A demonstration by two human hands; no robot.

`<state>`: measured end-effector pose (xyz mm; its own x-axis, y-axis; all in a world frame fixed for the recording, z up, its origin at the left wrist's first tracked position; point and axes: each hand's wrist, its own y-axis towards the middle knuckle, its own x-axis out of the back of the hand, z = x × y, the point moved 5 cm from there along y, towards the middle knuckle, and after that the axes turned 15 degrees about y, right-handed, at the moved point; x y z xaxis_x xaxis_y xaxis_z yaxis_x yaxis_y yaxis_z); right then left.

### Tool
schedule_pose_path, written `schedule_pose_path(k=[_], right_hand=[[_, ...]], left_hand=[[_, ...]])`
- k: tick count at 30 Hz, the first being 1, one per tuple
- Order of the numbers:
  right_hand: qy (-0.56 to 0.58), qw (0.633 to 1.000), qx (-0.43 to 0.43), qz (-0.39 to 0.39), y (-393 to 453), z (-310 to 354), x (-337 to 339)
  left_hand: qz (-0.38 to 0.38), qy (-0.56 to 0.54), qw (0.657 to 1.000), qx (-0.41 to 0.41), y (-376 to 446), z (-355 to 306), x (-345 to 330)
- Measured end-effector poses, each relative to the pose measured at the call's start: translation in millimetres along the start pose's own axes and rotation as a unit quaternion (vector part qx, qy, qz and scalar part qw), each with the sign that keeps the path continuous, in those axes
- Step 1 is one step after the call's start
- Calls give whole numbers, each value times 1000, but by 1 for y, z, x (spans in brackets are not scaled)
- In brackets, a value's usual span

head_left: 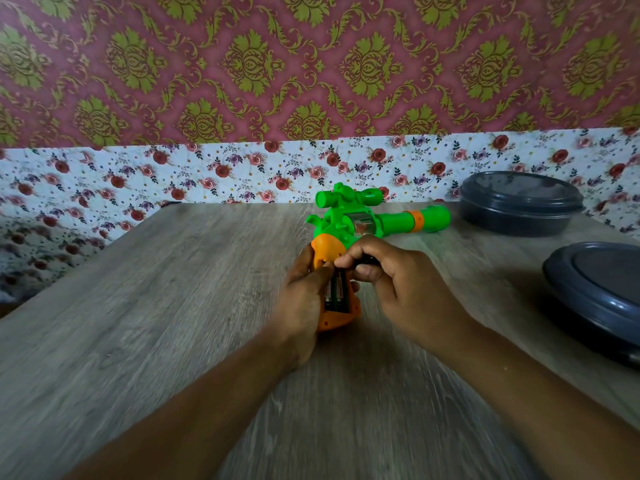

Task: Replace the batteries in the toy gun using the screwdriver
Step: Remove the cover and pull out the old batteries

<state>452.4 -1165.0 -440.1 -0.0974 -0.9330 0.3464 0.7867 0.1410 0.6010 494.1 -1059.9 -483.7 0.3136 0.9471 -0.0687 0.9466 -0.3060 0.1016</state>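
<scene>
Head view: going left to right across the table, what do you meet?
Left hand on the orange grip of the toy gun → right hand → green barrel tip → lidded dark container → dark lid at the right edge.

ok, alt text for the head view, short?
Two bare hands work at the open battery compartment in the orange grip of a green and orange plastic toy gun on a wood-grain table: left hand grips the handle, right hand pinches at the batteries. Two dark grey round lidded containers sit at right.
</scene>
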Motion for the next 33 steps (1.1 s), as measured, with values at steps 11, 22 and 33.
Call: schedule_pose_path(k=[11,22,33], right_hand=[[3,1000,-13,-23,7,-3,4],[191,956,-203,-94,21,-24,18],[246,945,-196,-90,20,-16,16]], left_hand=[[13,37,998,-41,0,-1,-5],[30,70,995,-66,-2,-5,-6],[22,80,995,-53,-1,-3,-4]])
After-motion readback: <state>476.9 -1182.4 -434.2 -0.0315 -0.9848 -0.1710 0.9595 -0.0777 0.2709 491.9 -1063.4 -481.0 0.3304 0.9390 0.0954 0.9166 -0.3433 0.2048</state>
